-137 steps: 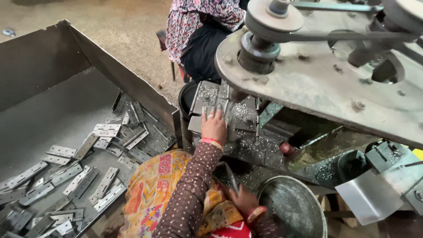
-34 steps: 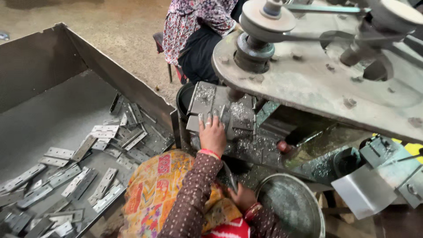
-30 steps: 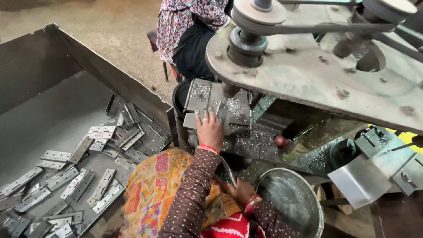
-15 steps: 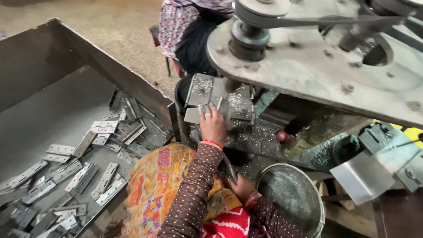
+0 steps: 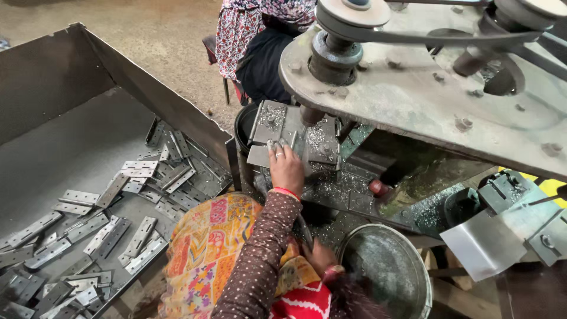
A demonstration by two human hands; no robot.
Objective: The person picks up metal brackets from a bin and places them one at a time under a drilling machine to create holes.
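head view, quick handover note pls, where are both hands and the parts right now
Left hand: reached forward, fingers on a metal piece at the machine's work plate, under the belt pulley.
Right hand: low by the lap, beside the round metal basin; grip not clear.
Flat metal hinges lie loose in the large metal bin on the left.
Metal shavings cover the machine bed.
Another person sits behind the machine.

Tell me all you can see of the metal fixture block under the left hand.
The fixture block is grey steel, built of flat square plates with bolt heads, dusted with bright metal shavings. It sits tilted under the machine's big round plate, beside a dark spindle. The left hand rests on its near edge, fingers spread over a small flat piece. Whether that piece is clamped cannot be told.
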